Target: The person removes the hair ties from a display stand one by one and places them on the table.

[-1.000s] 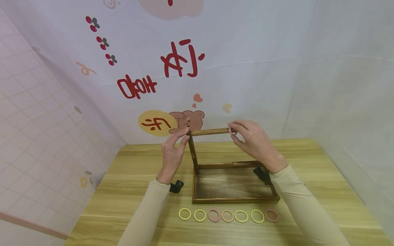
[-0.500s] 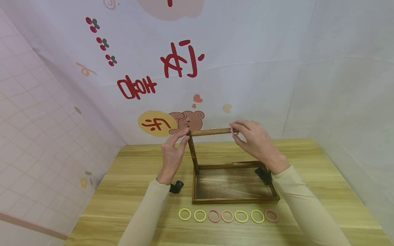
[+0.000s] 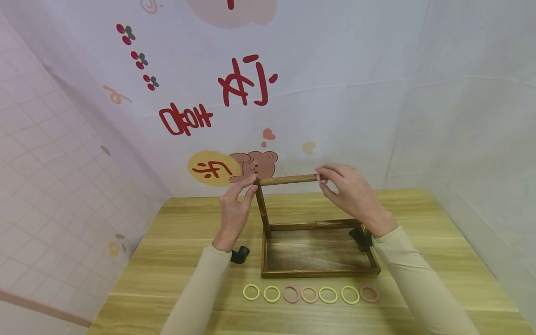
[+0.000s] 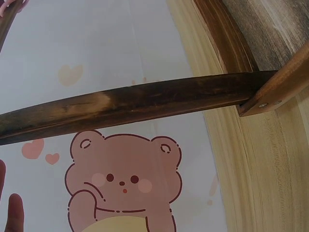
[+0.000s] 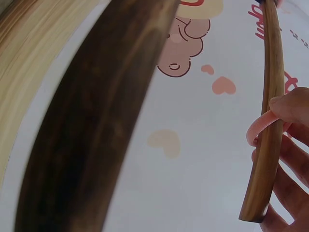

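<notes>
A dark brown wooden rack has an upright post and a tray base, with a round bar running rightward from the post's top. My left hand pinches the rack at the corner where bar and post meet. Toward the bar's other end, my right hand pinches a small pink ring between thumb and fingers. In the right wrist view the ring encircles the bar, short of its free end. Two fingertips of the left hand show in the left wrist view.
Several yellow, pink and orange rings lie in a row on the wooden table, before the tray's front edge. A white printed cloth hangs behind. Close to the right wrist camera is a thick dark beam.
My right hand and the pink ring have shifted slightly rightward along the bar, toward its free end. The left hand, the rack and the row of rings have stayed put.
</notes>
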Tool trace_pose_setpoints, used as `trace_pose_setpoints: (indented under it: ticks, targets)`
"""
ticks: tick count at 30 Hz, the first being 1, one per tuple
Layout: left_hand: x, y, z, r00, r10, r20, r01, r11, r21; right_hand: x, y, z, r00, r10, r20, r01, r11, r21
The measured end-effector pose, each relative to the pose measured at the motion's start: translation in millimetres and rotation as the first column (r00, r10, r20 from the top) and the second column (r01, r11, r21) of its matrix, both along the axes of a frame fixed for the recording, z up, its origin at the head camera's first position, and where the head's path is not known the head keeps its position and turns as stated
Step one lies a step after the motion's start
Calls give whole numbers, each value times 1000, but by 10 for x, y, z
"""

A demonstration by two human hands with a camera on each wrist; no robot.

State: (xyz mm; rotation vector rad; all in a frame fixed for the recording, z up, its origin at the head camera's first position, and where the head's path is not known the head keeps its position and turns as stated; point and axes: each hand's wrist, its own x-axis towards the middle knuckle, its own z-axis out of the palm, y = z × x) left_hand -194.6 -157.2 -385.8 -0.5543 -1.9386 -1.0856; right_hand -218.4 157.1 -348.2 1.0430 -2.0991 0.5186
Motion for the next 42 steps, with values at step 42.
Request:
trace_pose_setpoints:
  ticks: [42]
  targets:
    - [-8,-15,-14,1000,-17,-3,17,1000,8,14,138,8,1000,-13,0,13,1000,-23]
